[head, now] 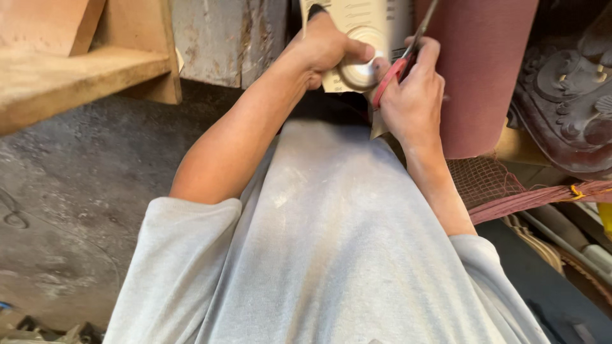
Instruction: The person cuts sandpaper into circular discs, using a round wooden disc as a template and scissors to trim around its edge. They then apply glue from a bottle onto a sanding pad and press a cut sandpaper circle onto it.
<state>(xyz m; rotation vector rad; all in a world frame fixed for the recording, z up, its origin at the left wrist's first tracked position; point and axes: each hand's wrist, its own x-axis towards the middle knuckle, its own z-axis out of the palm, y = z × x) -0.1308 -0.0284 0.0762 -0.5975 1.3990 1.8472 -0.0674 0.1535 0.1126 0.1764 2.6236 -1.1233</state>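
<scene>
My left hand (pixel 325 51) grips a pale beige sheet of sandpaper (pixel 357 32) with printed circles, its thumb pressed on a round disc shape. My right hand (pixel 414 95) holds red-handled scissors (pixel 398 67) with its fingers through the handles. The blades point up past the sheet's right edge. Both hands meet just above my chest, over my grey shirt (pixel 325 242).
A big dark red roll of abrasive cloth (pixel 484 70) stands right behind my right hand. Carved dark wood (pixel 567 95) lies at the right, with mesh and pink cords (pixel 535 197) below it. A wooden bench (pixel 64 70) sits at upper left over a grey concrete floor (pixel 83 178).
</scene>
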